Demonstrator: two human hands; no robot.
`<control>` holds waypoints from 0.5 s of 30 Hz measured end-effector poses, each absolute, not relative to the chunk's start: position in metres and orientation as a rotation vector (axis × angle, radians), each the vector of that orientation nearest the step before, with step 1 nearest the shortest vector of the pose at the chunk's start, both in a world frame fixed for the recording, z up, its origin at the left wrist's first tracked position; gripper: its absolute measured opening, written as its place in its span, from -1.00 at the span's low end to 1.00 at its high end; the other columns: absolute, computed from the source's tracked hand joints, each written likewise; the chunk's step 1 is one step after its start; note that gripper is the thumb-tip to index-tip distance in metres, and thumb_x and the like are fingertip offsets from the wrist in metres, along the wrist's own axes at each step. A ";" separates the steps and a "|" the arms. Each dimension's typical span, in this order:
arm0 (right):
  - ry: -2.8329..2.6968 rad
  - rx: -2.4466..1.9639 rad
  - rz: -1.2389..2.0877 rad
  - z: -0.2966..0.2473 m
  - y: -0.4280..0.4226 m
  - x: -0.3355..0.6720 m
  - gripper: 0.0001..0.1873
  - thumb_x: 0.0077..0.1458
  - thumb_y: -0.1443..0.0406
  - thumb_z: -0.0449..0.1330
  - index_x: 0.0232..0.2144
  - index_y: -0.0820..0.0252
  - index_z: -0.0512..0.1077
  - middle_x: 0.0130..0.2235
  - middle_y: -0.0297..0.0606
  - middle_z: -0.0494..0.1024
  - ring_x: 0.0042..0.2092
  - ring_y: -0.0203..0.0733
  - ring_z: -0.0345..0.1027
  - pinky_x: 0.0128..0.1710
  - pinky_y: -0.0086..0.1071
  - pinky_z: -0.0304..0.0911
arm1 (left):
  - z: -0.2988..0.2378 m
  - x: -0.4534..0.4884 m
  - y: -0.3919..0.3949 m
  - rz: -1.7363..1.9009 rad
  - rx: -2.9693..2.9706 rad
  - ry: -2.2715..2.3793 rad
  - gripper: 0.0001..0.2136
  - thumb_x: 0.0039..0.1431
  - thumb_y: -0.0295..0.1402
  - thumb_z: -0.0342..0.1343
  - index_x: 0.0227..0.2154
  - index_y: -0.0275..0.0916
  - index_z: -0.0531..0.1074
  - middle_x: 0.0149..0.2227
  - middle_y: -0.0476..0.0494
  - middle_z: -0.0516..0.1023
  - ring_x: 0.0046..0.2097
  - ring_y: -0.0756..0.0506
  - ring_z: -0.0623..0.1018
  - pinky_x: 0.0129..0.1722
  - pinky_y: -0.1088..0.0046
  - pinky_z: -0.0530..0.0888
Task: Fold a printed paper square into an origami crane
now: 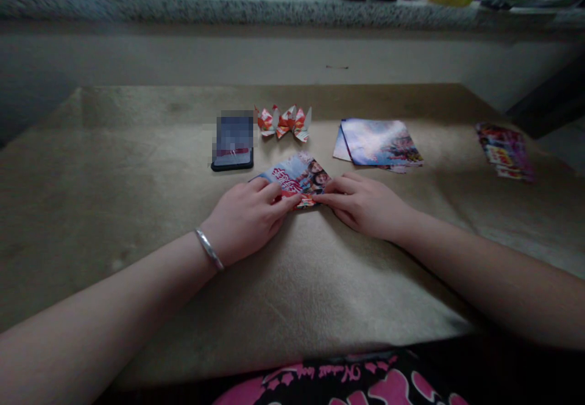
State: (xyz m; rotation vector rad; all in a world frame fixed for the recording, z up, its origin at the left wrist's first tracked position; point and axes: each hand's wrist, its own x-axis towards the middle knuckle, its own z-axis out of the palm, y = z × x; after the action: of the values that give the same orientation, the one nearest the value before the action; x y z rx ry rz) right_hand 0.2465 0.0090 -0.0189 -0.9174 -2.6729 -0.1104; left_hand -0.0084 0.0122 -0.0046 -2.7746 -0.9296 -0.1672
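A colourful printed paper sheet lies partly folded on the tan table cover. My left hand, with a silver bracelet on the wrist, presses its fingers down on the sheet's near left edge. My right hand presses its fingertips on the near right corner. Both hands pinch the fold between fingers and the table. Behind the sheet stand three folded red and white paper cranes in a row.
A black phone lies left of the cranes. A stack of printed paper squares sits to the right, and more printed paper lies near the right edge. A stone ledge with assorted items runs along the back.
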 end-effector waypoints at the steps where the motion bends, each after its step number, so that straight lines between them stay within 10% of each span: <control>1: -2.678 -0.917 -0.112 -0.019 0.009 0.247 -0.63 0.21 0.39 0.03 0.01 0.20 0.48 -0.12 -0.06 0.53 -0.10 -0.07 0.37 -0.16 -0.22 0.36 | -0.005 -0.008 0.012 -0.170 -2.769 -0.940 -0.65 0.30 -0.32 -0.09 0.10 -0.09 0.38 -0.17 -0.20 0.50 -0.18 -0.19 0.44 -0.22 0.26 0.44; 15: -2.645 -0.929 -0.137 -0.020 0.010 0.247 -0.65 0.19 0.39 0.06 -0.02 0.18 0.50 -0.13 -0.10 0.55 -0.14 -0.10 0.39 -0.19 -0.25 0.34 | -0.005 -0.007 0.012 -0.213 -2.768 -0.978 -0.67 0.27 -0.32 -0.05 0.04 -0.10 0.44 -0.19 -0.22 0.48 -0.17 -0.19 0.44 -0.19 0.25 0.45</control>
State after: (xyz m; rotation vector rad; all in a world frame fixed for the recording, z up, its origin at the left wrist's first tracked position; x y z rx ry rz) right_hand 0.2473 0.0097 -0.0203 -0.9293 -2.6454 -0.1370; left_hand -0.0073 0.0119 -0.0049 -2.7679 -0.9782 -0.2131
